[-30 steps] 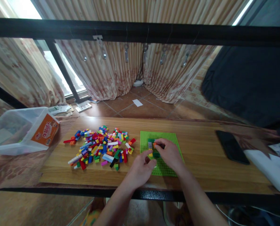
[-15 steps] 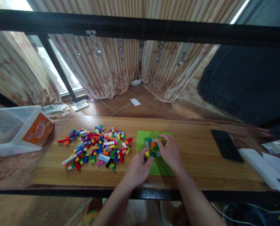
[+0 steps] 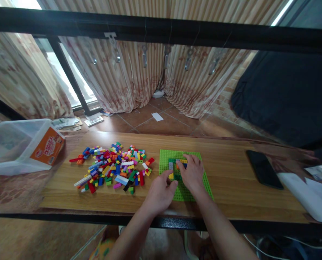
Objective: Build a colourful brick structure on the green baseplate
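A green studded baseplate (image 3: 182,194) lies on the wooden tabletop in front of me, with toy bricks joined in an outline on it. Along its left side show a grey brick (image 3: 170,166) and a yellow brick (image 3: 171,176). My left hand (image 3: 159,191) is at the plate's lower left, thumb and index finger curved and apart beside the yellow brick. Over the outline's right part reaches my right hand (image 3: 192,173), fingers spread, thumb by an orange brick (image 3: 177,165). It covers some of the bricks; anything small under its fingertips is hidden.
A loose pile of mixed toy bricks (image 3: 114,168) spreads left of the plate. Farther left stands a clear plastic bin (image 3: 22,144) with an orange label. On the right lie a black phone (image 3: 264,169) and a white device (image 3: 299,195). A dark bar (image 3: 161,30) crosses above.
My view has shifted slightly, and the baseplate appears turned a little. My right hand covers more of the outline's right side; my left hand stays nearly in place.
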Demonstrator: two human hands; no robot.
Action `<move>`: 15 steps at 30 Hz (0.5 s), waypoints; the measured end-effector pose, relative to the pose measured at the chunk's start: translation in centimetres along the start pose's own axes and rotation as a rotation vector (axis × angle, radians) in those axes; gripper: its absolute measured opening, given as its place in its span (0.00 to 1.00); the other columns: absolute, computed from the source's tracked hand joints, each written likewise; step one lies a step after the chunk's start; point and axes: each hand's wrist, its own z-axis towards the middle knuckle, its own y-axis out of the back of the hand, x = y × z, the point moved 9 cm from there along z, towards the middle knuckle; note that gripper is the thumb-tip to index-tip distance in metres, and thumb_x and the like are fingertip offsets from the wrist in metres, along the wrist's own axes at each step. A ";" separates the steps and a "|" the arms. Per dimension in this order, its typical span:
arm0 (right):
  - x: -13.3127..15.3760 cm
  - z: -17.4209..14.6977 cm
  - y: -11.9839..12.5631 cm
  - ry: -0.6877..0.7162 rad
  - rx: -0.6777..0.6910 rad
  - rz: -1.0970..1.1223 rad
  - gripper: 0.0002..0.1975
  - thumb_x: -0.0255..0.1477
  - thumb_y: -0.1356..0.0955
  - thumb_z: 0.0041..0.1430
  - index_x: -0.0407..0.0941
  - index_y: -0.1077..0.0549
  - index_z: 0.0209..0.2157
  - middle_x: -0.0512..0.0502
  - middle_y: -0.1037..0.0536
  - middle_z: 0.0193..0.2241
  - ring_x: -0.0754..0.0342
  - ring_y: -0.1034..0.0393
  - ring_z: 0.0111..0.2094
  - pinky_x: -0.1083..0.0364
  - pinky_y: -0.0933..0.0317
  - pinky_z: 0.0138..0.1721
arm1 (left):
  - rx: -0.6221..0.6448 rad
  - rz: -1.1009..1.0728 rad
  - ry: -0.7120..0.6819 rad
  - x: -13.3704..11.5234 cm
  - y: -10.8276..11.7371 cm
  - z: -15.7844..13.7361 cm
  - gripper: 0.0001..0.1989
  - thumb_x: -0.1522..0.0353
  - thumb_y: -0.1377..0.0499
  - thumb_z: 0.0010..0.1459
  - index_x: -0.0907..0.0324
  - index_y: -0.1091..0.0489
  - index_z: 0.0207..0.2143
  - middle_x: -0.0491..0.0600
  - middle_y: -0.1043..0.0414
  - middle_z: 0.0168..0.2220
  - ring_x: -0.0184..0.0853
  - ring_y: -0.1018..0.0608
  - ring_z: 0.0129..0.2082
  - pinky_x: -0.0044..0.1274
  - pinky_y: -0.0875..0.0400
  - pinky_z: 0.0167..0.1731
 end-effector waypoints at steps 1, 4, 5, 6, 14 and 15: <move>-0.1 0.0 -0.1 -0.011 0.008 -0.004 0.20 0.39 0.35 0.60 0.45 0.28 0.50 0.35 0.29 0.50 0.38 0.39 0.51 0.41 0.44 0.49 | -0.004 0.005 0.004 0.0 0.1 0.0 0.21 0.65 0.43 0.54 0.62 0.27 0.50 0.47 0.29 0.24 0.34 0.29 0.23 0.24 0.38 0.26; -0.2 -0.1 -0.2 -0.025 0.019 -0.004 0.20 0.39 0.36 0.60 0.46 0.29 0.51 0.36 0.29 0.51 0.38 0.40 0.52 0.41 0.44 0.49 | -0.009 -0.016 0.022 0.3 0.1 -0.2 0.22 0.64 0.43 0.55 0.61 0.29 0.51 0.47 0.28 0.25 0.34 0.28 0.22 0.23 0.37 0.24; -0.2 -0.2 -0.3 -0.025 0.023 -0.006 0.20 0.39 0.36 0.60 0.46 0.29 0.51 0.36 0.30 0.51 0.38 0.40 0.52 0.40 0.44 0.49 | -0.012 -0.041 0.036 0.5 0.1 -0.3 0.22 0.64 0.43 0.55 0.60 0.29 0.51 0.47 0.28 0.26 0.33 0.27 0.21 0.23 0.36 0.23; -0.2 -0.3 -0.4 -0.022 0.028 -0.012 0.20 0.39 0.36 0.61 0.47 0.29 0.52 0.36 0.30 0.51 0.38 0.40 0.53 0.40 0.45 0.49 | -0.018 -0.070 0.053 0.7 0.2 -0.4 0.21 0.63 0.43 0.55 0.60 0.30 0.51 0.47 0.28 0.27 0.33 0.27 0.20 0.23 0.36 0.22; -0.3 -0.4 -0.8 -0.003 0.018 0.001 0.20 0.41 0.37 0.61 0.48 0.27 0.51 0.38 0.31 0.54 0.38 0.41 0.54 0.38 0.46 0.51 | -0.104 -0.262 0.092 0.7 1.5 0.0 0.12 0.64 0.42 0.54 0.61 0.26 0.38 0.47 0.26 0.30 0.30 0.24 0.22 0.20 0.32 0.22; -0.5 -0.3 -0.7 -0.001 0.007 0.027 0.20 0.41 0.37 0.61 0.47 0.27 0.51 0.37 0.30 0.53 0.38 0.40 0.54 0.38 0.46 0.52 | -0.123 -0.288 0.097 0.6 1.8 0.1 0.11 0.66 0.42 0.54 0.61 0.26 0.39 0.47 0.26 0.30 0.30 0.24 0.23 0.20 0.31 0.23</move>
